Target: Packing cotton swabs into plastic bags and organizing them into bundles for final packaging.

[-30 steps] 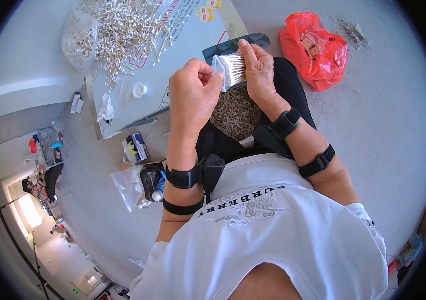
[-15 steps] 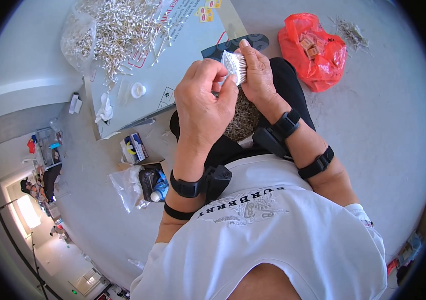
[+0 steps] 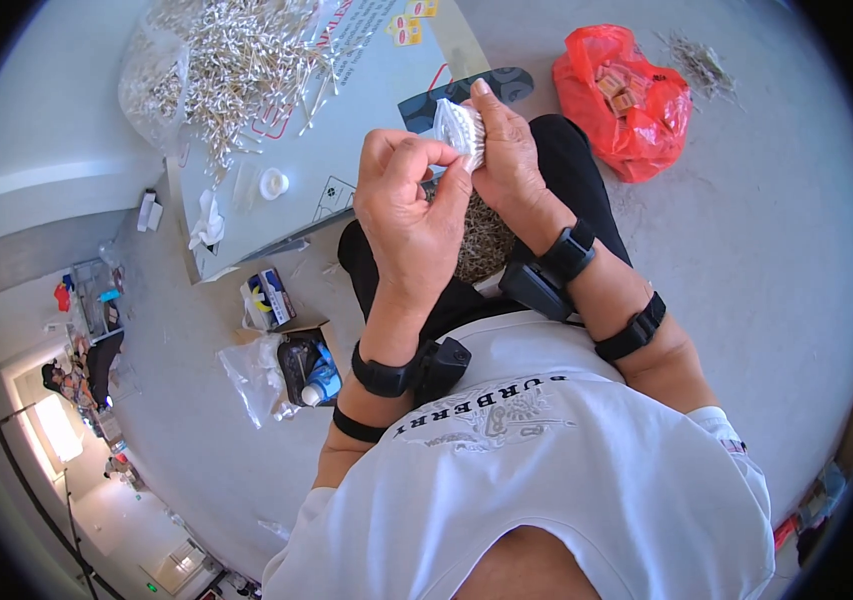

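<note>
A small clear plastic bag packed with cotton swabs [image 3: 454, 128] is held up in front of me, white tips toward the left. My right hand [image 3: 508, 155] wraps round its right side, thumb on top. At its lower left edge, my left hand [image 3: 408, 205] pinches the plastic between thumb and index finger, the other fingers curled. Below the hands, between my legs, a mass of brown swab sticks [image 3: 484, 232] shows in part; my hands and forearms cover the rest. A big loose heap of cotton swabs [image 3: 246, 75] spreads over the grey tabletop [image 3: 306, 165] at upper left.
A white round lid [image 3: 273, 183] and crumpled tissue [image 3: 208, 222] lie near the table's left edge; yellow cards [image 3: 407, 30] are farther back. On the floor at right sits a red plastic bag [image 3: 651, 135] of small packs, beside scattered sticks [image 3: 701, 65]. A cardboard box holds a blue bottle [image 3: 322, 378].
The small bag has tilted and moved slightly left with my right hand. My left fingers have shifted down along its edge into a tighter pinch.
</note>
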The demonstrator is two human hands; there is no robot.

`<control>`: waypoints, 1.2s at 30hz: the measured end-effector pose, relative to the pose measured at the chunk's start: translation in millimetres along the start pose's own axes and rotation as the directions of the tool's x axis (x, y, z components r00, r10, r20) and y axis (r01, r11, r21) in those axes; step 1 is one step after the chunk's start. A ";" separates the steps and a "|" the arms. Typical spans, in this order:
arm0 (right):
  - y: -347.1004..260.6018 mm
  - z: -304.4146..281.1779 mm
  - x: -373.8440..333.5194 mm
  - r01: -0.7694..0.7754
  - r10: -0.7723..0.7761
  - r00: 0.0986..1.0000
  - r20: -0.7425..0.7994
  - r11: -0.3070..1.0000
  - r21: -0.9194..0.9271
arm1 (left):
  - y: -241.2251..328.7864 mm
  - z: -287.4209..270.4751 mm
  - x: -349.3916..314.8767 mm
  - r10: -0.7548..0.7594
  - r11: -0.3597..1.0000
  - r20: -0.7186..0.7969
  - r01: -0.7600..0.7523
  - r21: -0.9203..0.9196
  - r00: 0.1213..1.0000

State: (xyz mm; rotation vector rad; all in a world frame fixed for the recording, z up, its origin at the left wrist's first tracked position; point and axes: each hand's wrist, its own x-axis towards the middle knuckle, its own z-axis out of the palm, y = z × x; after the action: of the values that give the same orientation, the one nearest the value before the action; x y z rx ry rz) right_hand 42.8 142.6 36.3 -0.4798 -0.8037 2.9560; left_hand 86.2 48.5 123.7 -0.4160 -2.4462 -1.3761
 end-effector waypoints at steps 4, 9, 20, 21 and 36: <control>-5.5 13.6 -8.9 -0.104 0.105 0.994 -0.023 0.994 0.039 | 3.0 7.1 -6.2 0.138 0.987 -0.062 -0.132 0.089 0.989; -8.9 16.4 -11.3 -0.203 0.188 0.977 0.101 0.963 0.176 | 5.1 8.7 -8.7 0.314 0.933 -0.038 -0.301 0.197 0.949; -1.4 6.0 -4.5 -0.328 0.288 0.931 0.224 0.930 0.168 | 12.8 10.5 -9.3 0.511 0.817 0.012 -0.490 0.302 0.859; -1.6 6.8 -4.8 -0.328 0.288 0.931 0.225 0.930 0.168 | 13.7 10.3 -9.4 0.515 0.810 0.022 -0.495 0.314 0.857; -8.5 19.2 -14.3 -0.225 0.216 0.971 0.102 0.971 0.080 | 11.5 10.9 -9.7 0.556 0.776 0.039 -0.535 0.334 0.830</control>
State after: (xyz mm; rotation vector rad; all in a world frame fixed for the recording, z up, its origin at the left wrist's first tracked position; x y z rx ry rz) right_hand 50.3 138.9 60.3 -0.4570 -0.6579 3.2253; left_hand 98.2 62.7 123.3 -0.8961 -2.1855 -0.7027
